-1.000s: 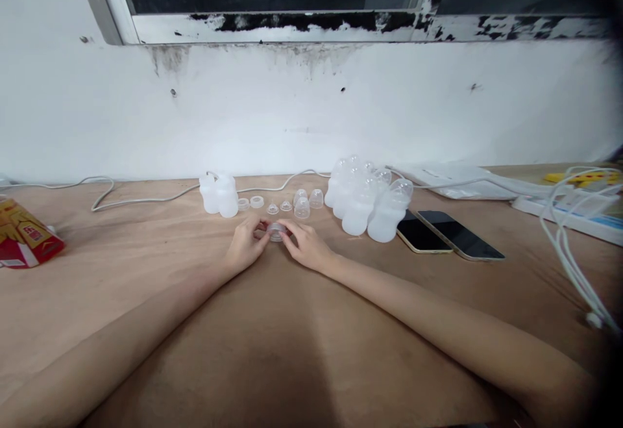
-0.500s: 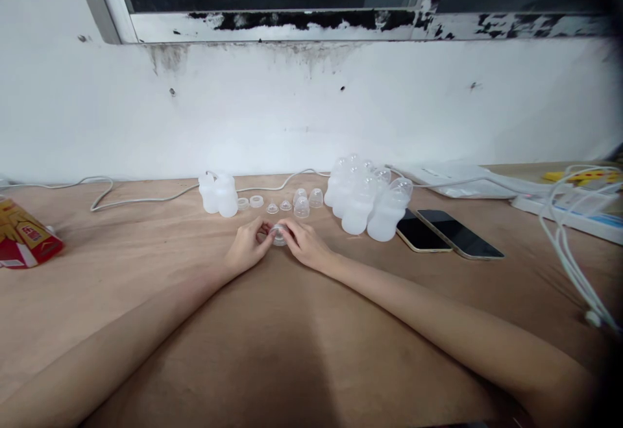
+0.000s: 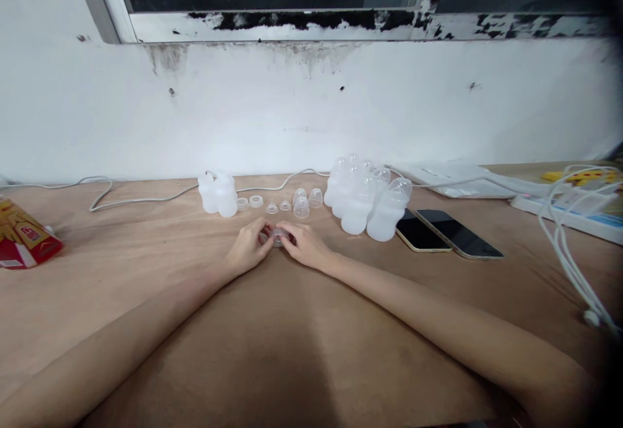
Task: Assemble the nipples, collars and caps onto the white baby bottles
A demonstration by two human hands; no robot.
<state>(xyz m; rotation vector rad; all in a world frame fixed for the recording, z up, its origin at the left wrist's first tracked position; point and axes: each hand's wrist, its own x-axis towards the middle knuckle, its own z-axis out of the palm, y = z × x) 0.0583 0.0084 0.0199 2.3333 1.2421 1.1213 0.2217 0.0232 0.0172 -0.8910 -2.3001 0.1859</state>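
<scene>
Between the fingertips of my left hand (image 3: 252, 245) and my right hand (image 3: 302, 242) is a clear baby bottle ring (image 3: 278, 239), low over the table. Both hands pinch it from opposite sides, and the fingers partly hide it. Whether a nipple sits in the ring is hard to make out. Just beyond my hands lie two loose bottle nipples (image 3: 285, 205), with two rings (image 3: 256, 201) to their left. Three clear dome caps (image 3: 301, 207) stand behind my right hand. Two milky bottle bodies (image 3: 226, 195) without caps stand behind my left hand.
Several capped baby bottles (image 3: 382, 214) stand grouped to the right, beside two phones (image 3: 460, 233). A red and yellow box (image 3: 29, 236) is at the far left. White cables (image 3: 559, 233) hang at the right, near a plastic bag (image 3: 450, 178). A cable runs along the wall.
My fingers have shifted slightly around the ring, and the right thumb and fingers have turned a little. The things on the table stay where they were.
</scene>
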